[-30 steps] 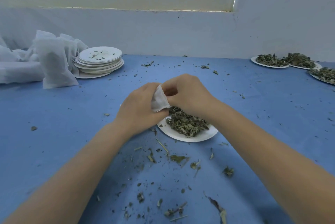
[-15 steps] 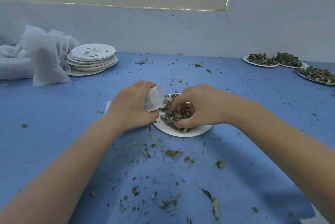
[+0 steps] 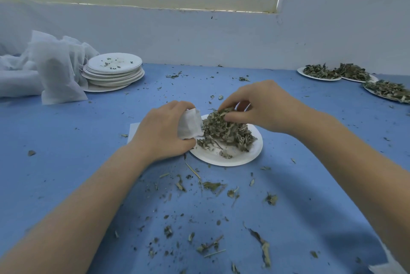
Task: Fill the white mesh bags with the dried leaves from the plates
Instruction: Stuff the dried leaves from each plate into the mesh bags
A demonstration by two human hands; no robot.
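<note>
Blue cloth-covered table (image 3: 66,163) against a pale wall, littered with leaf crumbs. Left hand (image 3: 162,131) gripping a small white mesh bag (image 3: 189,125), held at the near-left rim of a round white paper plate (image 3: 239,156), mouth seemingly turned toward the heap. Right hand (image 3: 261,107) now pinching a clump from the pile of dried green leaves (image 3: 224,131); a second ago both hands together at the bag, so opening judged done and scooping begun. Plenty of leaves left on this plate, filling barely started. Open table to the right and front for moving. Far left: stack of emptied white plates (image 3: 114,69) beside a heap of white mesh bags (image 3: 55,69). Far right edge: three more leaf-laden plates (image 3: 321,73), well apart.
</note>
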